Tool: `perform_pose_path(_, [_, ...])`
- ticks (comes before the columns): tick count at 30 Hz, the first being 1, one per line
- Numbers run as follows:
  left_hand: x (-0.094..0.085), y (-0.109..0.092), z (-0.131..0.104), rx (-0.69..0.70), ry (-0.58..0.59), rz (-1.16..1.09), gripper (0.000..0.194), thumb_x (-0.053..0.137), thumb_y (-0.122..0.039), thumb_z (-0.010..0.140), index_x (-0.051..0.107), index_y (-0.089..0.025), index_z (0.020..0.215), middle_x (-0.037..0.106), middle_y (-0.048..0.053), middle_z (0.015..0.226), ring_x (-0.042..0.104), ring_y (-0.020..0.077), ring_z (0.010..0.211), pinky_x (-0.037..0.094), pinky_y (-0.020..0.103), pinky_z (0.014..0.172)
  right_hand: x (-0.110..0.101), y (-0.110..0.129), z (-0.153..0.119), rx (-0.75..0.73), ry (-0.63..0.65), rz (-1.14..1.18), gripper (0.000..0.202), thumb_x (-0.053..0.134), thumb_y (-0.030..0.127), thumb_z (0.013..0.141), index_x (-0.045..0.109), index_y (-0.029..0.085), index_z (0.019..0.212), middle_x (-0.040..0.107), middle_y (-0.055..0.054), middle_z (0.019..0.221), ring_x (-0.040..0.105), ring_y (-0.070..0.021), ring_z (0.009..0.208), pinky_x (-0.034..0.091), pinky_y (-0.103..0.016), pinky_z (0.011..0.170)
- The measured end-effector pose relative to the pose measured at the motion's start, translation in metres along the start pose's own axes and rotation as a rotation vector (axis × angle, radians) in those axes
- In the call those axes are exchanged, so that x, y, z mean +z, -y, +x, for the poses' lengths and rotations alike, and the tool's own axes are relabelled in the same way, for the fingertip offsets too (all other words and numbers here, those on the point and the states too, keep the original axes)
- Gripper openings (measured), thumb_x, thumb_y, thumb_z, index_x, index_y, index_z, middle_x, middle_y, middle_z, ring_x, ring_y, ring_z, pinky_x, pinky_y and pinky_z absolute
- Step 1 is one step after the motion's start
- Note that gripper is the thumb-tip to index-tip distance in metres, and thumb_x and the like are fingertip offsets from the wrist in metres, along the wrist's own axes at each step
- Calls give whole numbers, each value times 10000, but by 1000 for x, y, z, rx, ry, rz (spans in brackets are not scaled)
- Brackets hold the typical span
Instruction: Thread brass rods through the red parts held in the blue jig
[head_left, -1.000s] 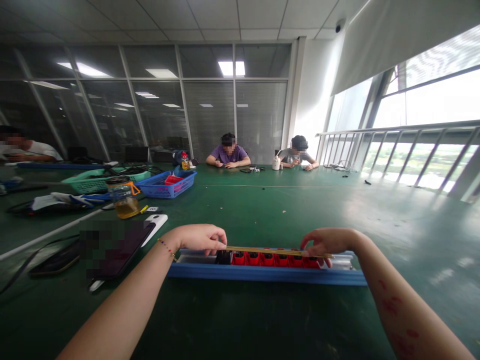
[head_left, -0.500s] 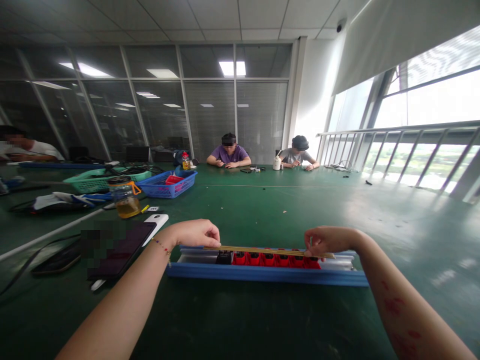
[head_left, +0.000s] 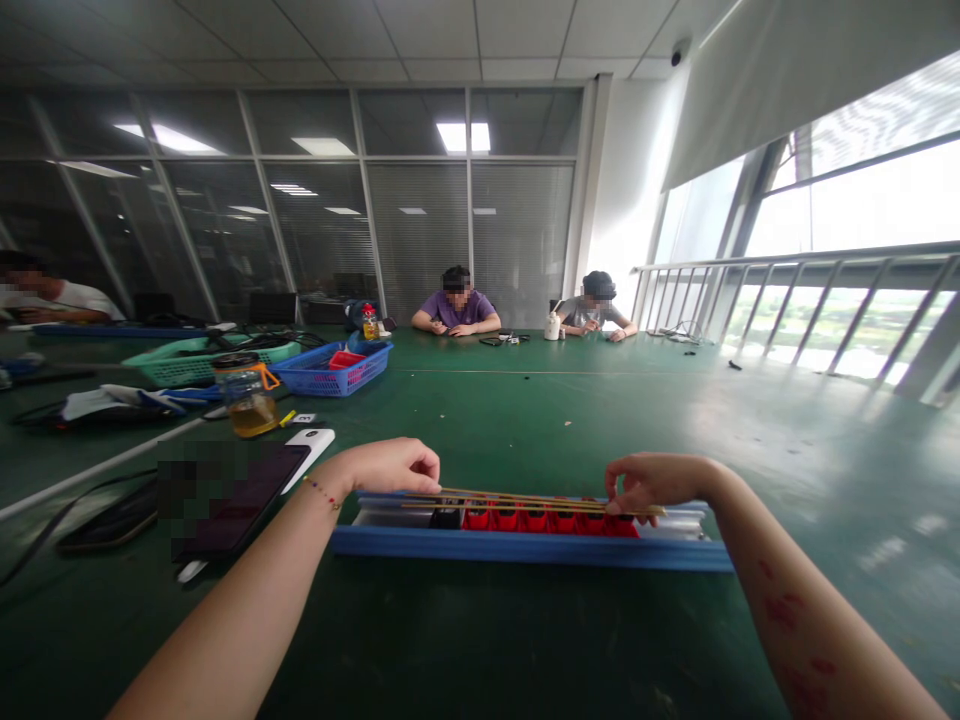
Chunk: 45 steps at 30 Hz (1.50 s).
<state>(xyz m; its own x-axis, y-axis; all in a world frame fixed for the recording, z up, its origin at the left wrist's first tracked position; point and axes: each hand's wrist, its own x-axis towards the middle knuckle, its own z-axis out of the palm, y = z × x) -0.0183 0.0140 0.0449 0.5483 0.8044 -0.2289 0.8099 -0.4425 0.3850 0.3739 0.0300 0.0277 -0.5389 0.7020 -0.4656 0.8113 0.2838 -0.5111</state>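
A blue-edged metal rail [head_left: 532,554] lies across the green table in front of me. Inside its channel sits a row of red blocks [head_left: 532,519] with black tops, and a black block [head_left: 447,517] at their left end. Several thin wooden sticks [head_left: 517,503] stretch lengthwise above the blocks. My left hand [head_left: 409,466] is closed on the left part of the sticks, with its fingertips pinched. My right hand [head_left: 634,485] pinches the sticks near their right end. The sticks are slightly fanned apart at the left.
Left of the rail lie a dark tablet [head_left: 244,500], a phone [head_left: 112,515] and a white device [head_left: 311,450]. A jar [head_left: 249,400], a blue basket [head_left: 337,378] and a green basket [head_left: 161,368] stand farther back. Three people sit at far sides.
The sticks, bundled close together before, are now spread apart, with one lower at the left. Both hands have stayed almost in place.
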Motion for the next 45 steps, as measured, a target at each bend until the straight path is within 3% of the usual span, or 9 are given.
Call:
perform_pose_path(6, [-5, -15, -5, 3, -210, 67, 307, 479, -456, 753, 643, -204, 811, 620, -17, 689, 526, 121, 614, 341, 198, 531, -1, -1, 0, -29, 8, 1, 525, 568, 602, 684, 544, 164, 973, 636, -30, 676, 595, -164, 586, 444, -240, 521])
perform_pose_path(12, [-14, -28, -16, 102, -550, 292, 264, 450, -392, 804, 660, -232, 807, 631, 3, 844, 558, 141, 761, 374, 218, 663, -1, -3, 2, -18, 13, 2, 548, 567, 612, 677, 539, 160, 986, 638, -30, 669, 595, -167, 580, 441, -243, 514])
perform_pose_path(17, [-27, -9, -24, 71, -864, 391, 225, 456, -355, 811, 633, -220, 846, 617, 8, 904, 550, 145, 784, 383, 225, 673, -2, -3, 2, -38, 25, 22, 546, 576, 595, 677, 542, 151, 991, 633, -27, 668, 590, -165, 584, 439, -244, 515])
perform_pose_path(20, [-28, 10, -18, 18, -944, 410, 212, 466, -338, 805, 632, -213, 848, 617, 17, 906, 551, 149, 774, 386, 230, 662, -3, -2, 0, -55, 31, 33, 518, 586, 570, 685, 545, 149, 985, 630, -27, 672, 585, -157, 581, 437, -239, 515])
perform_pose_path(24, [-14, 28, 6, -35, -826, 371, 180, 491, -322, 780, 644, -231, 804, 627, 0, 872, 556, 132, 688, 382, 230, 619, -4, -1, -2, -104, 26, 41, 470, 593, 528, 703, 551, 143, 970, 611, -13, 637, 565, -141, 558, 433, -229, 503])
perform_pose_path(29, [20, 37, 41, -65, -589, 259, 159, 521, -325, 748, 652, -236, 742, 643, 2, 811, 580, 145, 721, 391, 224, 623, -5, -5, -3, -154, 4, 76, 456, 621, 494, 695, 551, 135, 967, 619, -25, 681, 573, -147, 583, 444, -232, 509])
perform_pose_path(34, [46, 51, 60, -110, -414, 104, 148, 545, -327, 724, 636, -217, 761, 669, 1, 775, 601, 141, 728, 404, 209, 635, -9, -4, -7, -197, -83, 50, 458, 562, 526, 729, 588, 143, 980, 638, -44, 773, 585, -184, 696, 462, -274, 610])
perform_pose_path(39, [54, 62, 66, -115, -362, 94, 144, 564, -336, 701, 642, -219, 732, 674, -2, 740, 606, 140, 701, 400, 203, 612, -16, 2, -16, -275, -333, -37, 471, 433, 561, 795, 649, 174, 957, 625, -64, 953, 545, -220, 881, 417, -309, 776])
perform_pose_path(45, [55, 66, 68, -122, -345, 80, 165, 546, -347, 706, 649, -227, 754, 678, -1, 777, 605, 145, 738, 398, 207, 632, -27, -18, -31, -240, -522, -48, 491, 428, 591, 789, 649, 171, 915, 623, -60, 923, 533, -219, 875, 405, -295, 785])
